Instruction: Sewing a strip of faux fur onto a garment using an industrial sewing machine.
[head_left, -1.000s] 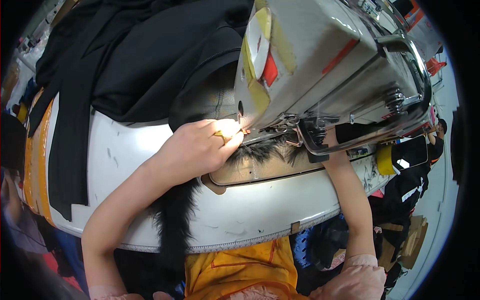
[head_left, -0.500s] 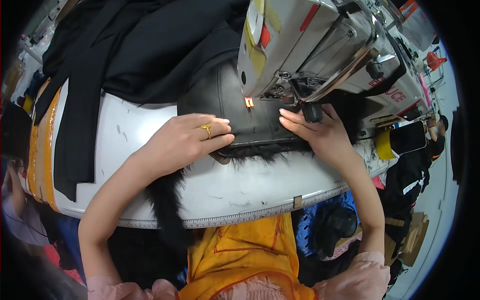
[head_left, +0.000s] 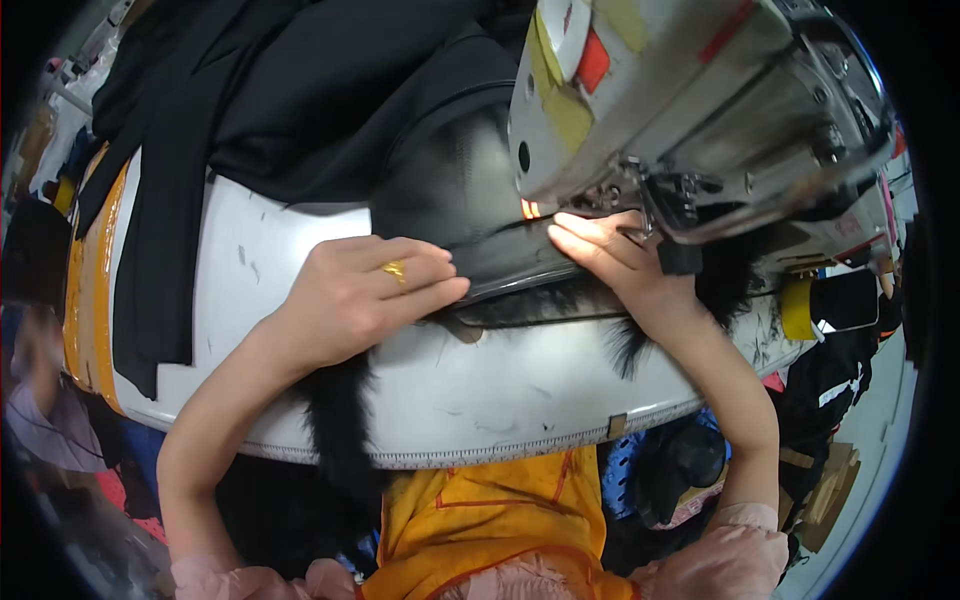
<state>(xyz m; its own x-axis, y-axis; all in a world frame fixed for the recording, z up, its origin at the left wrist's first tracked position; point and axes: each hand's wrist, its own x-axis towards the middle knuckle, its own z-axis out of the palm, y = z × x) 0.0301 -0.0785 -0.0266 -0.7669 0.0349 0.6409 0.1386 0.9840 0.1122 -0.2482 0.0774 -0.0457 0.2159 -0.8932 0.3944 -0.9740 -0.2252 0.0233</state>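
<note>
A smooth black leather-like garment piece (head_left: 440,190) with a stitched seam and black fur (head_left: 540,306) along its near side lies under the head of a sewing machine (head_left: 620,110). My left hand (head_left: 375,285), a gold ring on one finger, is closed on the piece's near left edge, its thumb hidden. Beside the lit needle area, my right hand (head_left: 625,265) holds the same edge with its fingers close together. Between both hands the near edge is raised in a fold above the fur. The machine head partly covers the right fingers.
Black cloth (head_left: 320,90) is heaped at the back left, one strip hanging over the white table (head_left: 500,400). A measuring tape (head_left: 500,455) runs along the front edge. Black fur (head_left: 340,410) hangs over it. A phone (head_left: 843,302) stands at right.
The near edge of the leather-like piece has risen into a fold. My right hand has shifted slightly toward the needle area. The whole view has swung a little, with the machine appearing larger.
</note>
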